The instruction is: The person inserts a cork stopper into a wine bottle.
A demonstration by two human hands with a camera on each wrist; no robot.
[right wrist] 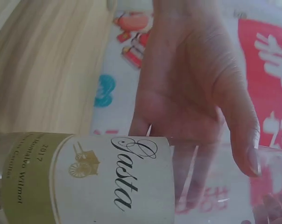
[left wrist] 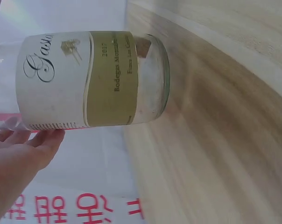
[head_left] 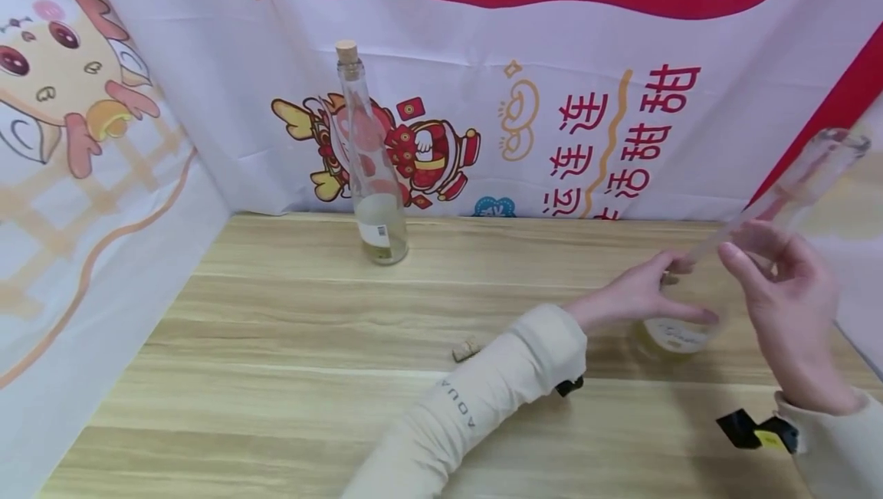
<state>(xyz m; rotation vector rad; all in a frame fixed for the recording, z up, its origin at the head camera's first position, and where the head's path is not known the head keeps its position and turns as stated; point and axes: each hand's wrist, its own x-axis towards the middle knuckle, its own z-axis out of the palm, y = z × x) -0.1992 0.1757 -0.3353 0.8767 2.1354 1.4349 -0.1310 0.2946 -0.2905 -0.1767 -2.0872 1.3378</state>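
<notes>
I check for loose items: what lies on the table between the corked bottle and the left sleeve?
In the head view, a cork lies there, near the left sleeve; the table between cork and corked bottle is bare.

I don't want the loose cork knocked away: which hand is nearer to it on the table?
The left hand: it is at the tilted bottle, to the right of the cork. The right hand is farther right, by the bottle's upper part.

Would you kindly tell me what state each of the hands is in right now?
Left hand: closed around the Gasta-labelled wine bottle.
Right hand: near that bottle's upper part; whether it grips cannot be told.
</notes>
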